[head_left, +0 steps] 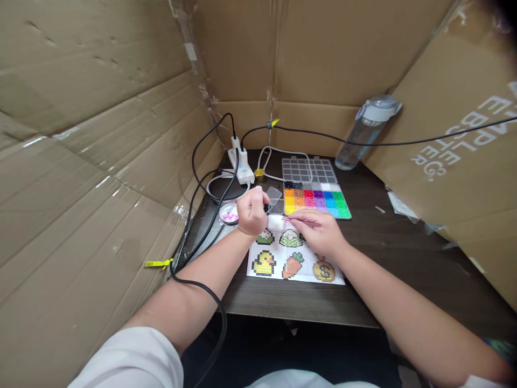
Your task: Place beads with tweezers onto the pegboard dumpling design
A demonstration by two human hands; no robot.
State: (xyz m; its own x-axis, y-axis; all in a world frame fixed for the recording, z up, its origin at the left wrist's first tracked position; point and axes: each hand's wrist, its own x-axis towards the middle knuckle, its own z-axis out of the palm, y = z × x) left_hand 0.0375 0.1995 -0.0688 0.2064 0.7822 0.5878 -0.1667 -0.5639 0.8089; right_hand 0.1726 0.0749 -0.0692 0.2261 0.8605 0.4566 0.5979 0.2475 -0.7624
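Note:
My left hand (253, 211) is closed in a fist beside a small white piece (276, 222) lying over the top of a pattern sheet (305, 274). A dark bit shows at its fingers; what they hold, if anything, I cannot make out. From the other side, my right hand (319, 229) pinches thin tweezers (286, 218), tips at the white piece's right edge. Pixel pictures of a duck (264, 264), a carrot (293, 265) and a money bag (323, 269) show on the sheet. Behind the hands sits a sorted bead box (317, 200) with many colours.
The bead box's clear lid (309, 170) lies open at the back. Small clear trays (275, 200) and a round dish of pink and white beads (229, 214) are near my left hand. A power strip (242, 166), black cables (202, 242), a water bottle (365, 132) and cardboard walls (323, 48) surround the table.

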